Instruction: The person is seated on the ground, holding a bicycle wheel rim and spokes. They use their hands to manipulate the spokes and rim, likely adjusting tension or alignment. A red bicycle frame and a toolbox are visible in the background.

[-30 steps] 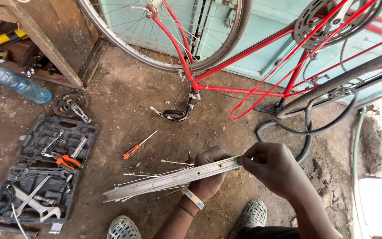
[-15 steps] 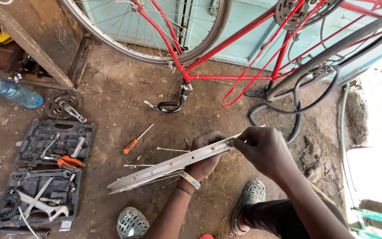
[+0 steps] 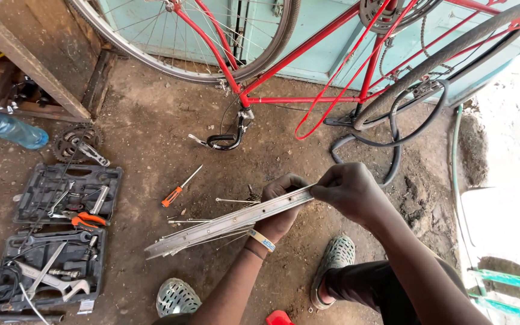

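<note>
Holding a bare metal wheel rim (image 3: 230, 224) edge-on, low over the dirt floor (image 3: 151, 144) and just in front of the knees, with loose spokes (image 3: 236, 201) sticking out beside it. Wrapped around the rim from underneath, left hand (image 3: 281, 204), fingers curled shut on the metal near its upper end, likely to keep the hoop steady and tilted toward the eyes. Pinching the rim's top edge from the other side, right hand (image 3: 350, 191), thumb and fingertips pressed together on the metal, or perhaps on some small part there, too small to tell. Lying on the floor just left of the rim, an orange-handled screwdriver (image 3: 179, 188); farther left of the rim, two open tool cases (image 3: 67, 195), probably kept within reach, with orange pliers (image 3: 85, 219) in the upper one. Beyond the rim, upside down against the blue wall, a red bicycle (image 3: 308, 99) with a black tyre (image 3: 452, 57) leaning on its frame. Below the rim, two sandalled feet (image 3: 335, 256) planted on the ground. Compared with half a second ago: much the same grip by both hands, rim slightly nearer the middle of the view, camera tipped a little so the left sandal sits closer to the bottom edge.
</note>
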